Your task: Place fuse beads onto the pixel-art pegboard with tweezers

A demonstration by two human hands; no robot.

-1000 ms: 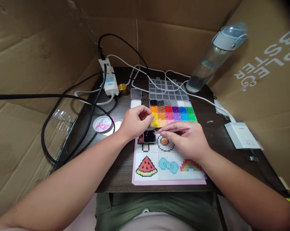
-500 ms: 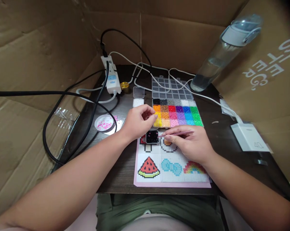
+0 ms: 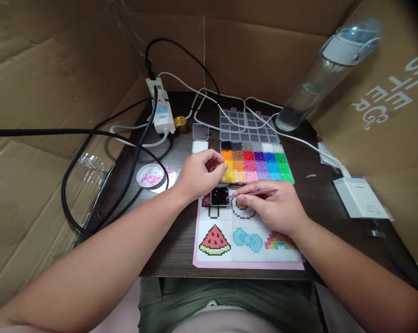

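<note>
My right hand (image 3: 276,208) pinches pink tweezers (image 3: 255,193), whose tips point left into a small black box of dark beads (image 3: 219,196). My left hand (image 3: 199,175) is curled with its fingertips at the far edge of that small box, beside the bead tray. The box sits on a clear pegboard (image 3: 250,243) over a pink pattern sheet (image 3: 247,266) showing a watermelon (image 3: 214,240), blue bow (image 3: 245,239), rainbow (image 3: 280,241) and a partly hidden egg. Behind it lies a sorted tray of coloured beads (image 3: 255,164).
A clear open lid (image 3: 248,127), two small white boxes (image 3: 199,138), a gold cap (image 3: 180,121), a power strip (image 3: 159,111) with cables, a dish of pink beads (image 3: 150,176), a water bottle (image 3: 328,69) and a white charger (image 3: 359,198) crowd the dark table. Cardboard walls enclose it.
The view shifted slightly, moving the scene right. My right hand with the tweezers edged toward the black bead box; my left hand stayed curled at the box.
</note>
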